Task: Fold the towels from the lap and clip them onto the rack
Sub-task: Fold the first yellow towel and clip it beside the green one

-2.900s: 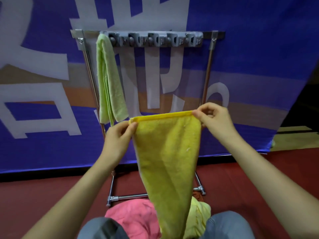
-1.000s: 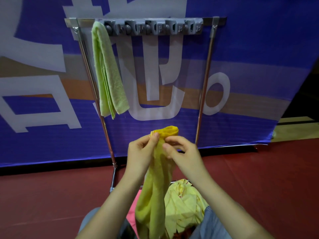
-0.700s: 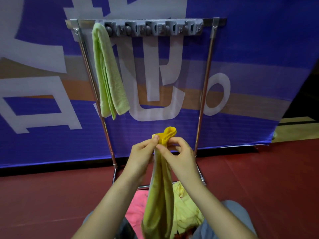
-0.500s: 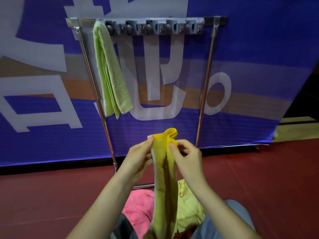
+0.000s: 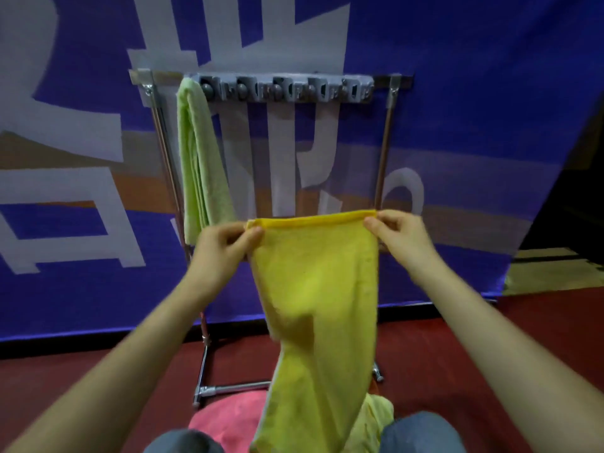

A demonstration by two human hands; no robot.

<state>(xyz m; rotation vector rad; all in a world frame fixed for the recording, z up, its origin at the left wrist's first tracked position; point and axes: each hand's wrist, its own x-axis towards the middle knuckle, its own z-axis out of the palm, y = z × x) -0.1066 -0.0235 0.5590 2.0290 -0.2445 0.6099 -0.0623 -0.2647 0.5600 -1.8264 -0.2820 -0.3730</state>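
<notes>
**Background, head-camera view.** A large blue banner [image 5: 457, 93] fills the rear of the scene like a wall, and I can see slight ripples in its surface. Oversized white characters [image 5: 65, 184], cropped by the frame, run across it, with a horizontal tan-orange band [image 5: 143, 194] at mid-height. The banner's lower edge hangs just above a dark strip [image 5: 65, 346] along the floor line. The floor [image 5: 555, 315] is dark red and matte. At right the banner ends on a slanting edge. Beyond it I make out a dark recess [image 5: 575, 191] and a pale yellowish patch of floor [image 5: 549, 273]. Lighting is dim and even.
</notes>
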